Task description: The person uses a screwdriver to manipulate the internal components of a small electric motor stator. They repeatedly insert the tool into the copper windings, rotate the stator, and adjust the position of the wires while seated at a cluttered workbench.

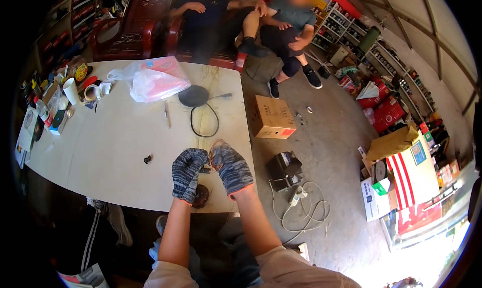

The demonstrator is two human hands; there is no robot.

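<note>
My left hand (187, 175) and my right hand (230, 170), both in grey knit gloves with orange cuffs, meet above the white table's (100, 157) near right part. My right hand is closed on thin copper-coloured wire (216, 160). My left hand is closed beside it; what it grips is hidden. A brown round object (200, 197) lies partly hidden beneath my hands. Beyond them lie a black disc (193, 96), a dark cord loop (200, 135) and a slim pale tool (166, 114). A small black piece (147, 159) lies to the left.
Bottles and cups (70, 91) crowd the table's left end, a plastic bag (143, 82) its back. Two people (291, 32) sit beyond. On the floor at right stand a cardboard box (273, 117), a black machine (283, 170) and a white power strip (297, 195) with cable.
</note>
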